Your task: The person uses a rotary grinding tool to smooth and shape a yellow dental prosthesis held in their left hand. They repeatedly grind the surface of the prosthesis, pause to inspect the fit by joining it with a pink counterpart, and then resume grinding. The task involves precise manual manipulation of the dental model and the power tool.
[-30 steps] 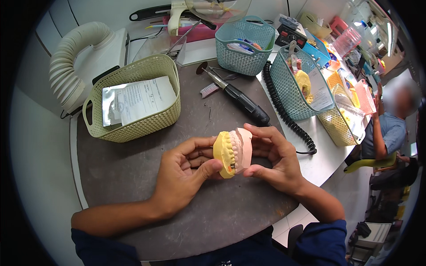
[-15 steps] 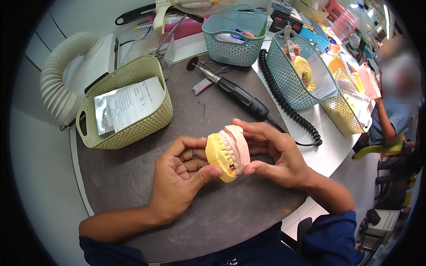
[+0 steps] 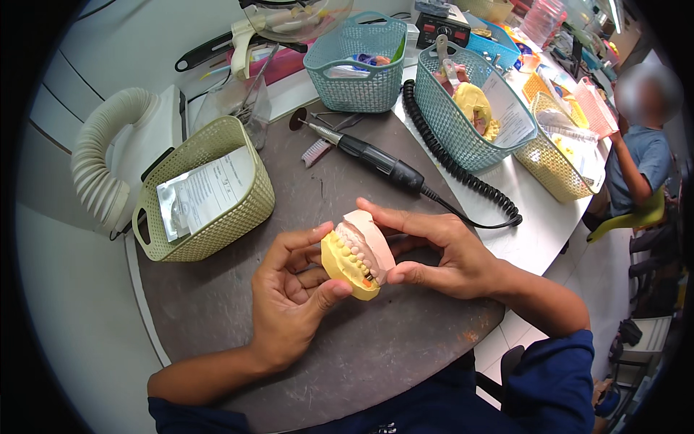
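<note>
Over the dark bench top, two dental casts are held together with their teeth meeting. My left hand is closed on the yellow dental cast, thumb at its lower edge and fingers at its upper side. The pink dental cast sits between the thumb and fingers of my right hand. An orange patch and a dark spot show near the lower end of the yellow tooth row. Beyond my hands lies a black handpiece with a dark disc at its tip, beside a small pink-bristled brush.
A pale green basket with papers stands at left, near a white ribbed hose. Blue baskets stand at the back, one holding casts. A coiled black cord runs along the right. A person sits at far right.
The view has shifted, so the bench items sit differently in the picture. Both hands keep hold of the casts, which are tilted slightly differently.
</note>
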The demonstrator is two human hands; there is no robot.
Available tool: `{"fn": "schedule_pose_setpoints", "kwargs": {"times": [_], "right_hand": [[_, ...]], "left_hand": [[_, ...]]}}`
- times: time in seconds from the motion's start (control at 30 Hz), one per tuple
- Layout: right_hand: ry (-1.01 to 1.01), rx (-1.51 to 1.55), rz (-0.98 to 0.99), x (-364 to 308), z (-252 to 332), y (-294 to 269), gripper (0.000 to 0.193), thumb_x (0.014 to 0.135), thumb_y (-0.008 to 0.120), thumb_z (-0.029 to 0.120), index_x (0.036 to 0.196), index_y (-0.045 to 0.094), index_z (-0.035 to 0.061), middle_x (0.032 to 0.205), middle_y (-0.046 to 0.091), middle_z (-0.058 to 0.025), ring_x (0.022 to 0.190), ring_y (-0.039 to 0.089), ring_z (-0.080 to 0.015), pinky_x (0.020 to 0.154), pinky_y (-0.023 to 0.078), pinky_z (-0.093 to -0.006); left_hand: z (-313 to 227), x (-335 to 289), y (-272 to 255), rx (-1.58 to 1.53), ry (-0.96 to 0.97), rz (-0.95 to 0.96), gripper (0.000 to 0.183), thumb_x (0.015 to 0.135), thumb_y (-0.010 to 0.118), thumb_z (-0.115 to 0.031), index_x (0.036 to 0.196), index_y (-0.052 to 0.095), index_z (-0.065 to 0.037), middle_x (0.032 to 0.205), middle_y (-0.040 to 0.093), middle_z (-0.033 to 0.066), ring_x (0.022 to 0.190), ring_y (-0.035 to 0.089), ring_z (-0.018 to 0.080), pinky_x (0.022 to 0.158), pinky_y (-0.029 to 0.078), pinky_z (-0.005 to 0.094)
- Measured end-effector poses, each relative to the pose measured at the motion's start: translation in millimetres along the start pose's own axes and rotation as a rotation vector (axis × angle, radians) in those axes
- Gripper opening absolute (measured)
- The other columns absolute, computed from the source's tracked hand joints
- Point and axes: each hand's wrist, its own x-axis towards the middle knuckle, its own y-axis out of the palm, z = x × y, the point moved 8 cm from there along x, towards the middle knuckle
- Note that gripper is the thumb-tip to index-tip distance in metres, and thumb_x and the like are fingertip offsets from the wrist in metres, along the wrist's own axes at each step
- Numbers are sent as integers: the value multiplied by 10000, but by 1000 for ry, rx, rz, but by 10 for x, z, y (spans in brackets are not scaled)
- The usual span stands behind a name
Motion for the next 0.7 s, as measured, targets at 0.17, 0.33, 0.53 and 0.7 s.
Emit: {"fn": "schedule_pose_setpoints", "kwargs": {"times": [0.17, 0.33, 0.53, 0.7], "right_hand": [[-8, -35, 4, -1, -4, -3, 757, 858, 767, 245, 1483, 401, 22, 1532, 401, -186, 1306, 527, -295, 1059, 446, -400], [-33, -35, -15, -2, -11, -2, 762, 856, 769, 239, 1484, 395, 22, 1527, 405, -188, 1268, 558, -290, 988, 518, -378], [-33, -31, -49, 15, 42, -2, 725, 882, 742, 254, 1475, 406, 7, 1492, 452, -195, 1259, 559, -273, 977, 518, -372], [-58, -81, -50, 31, 121, 4, 688, 936, 661, 353, 1458, 427, -29, 1415, 526, -221, 1252, 559, -295, 1019, 445, -374]], "left_hand": [[3, -9, -2, -6, -9, -5, 584, 874, 739, -38, 1367, 429, 0, 1215, 576, 186, 1111, 647, 246, 952, 551, 304], [7, -7, 9, -6, -26, -4, 585, 879, 731, -33, 1375, 423, -2, 1227, 575, 188, 1128, 639, 246, 959, 545, 304], [12, 3, -1, 8, 3, -10, 586, 878, 736, -38, 1371, 421, -4, 1241, 581, 201, 1134, 632, 228, 961, 542, 302], [17, -13, -7, 36, -34, -30, 574, 866, 753, -45, 1331, 417, -6, 1155, 634, 185, 1083, 657, 208, 943, 550, 294]]}}
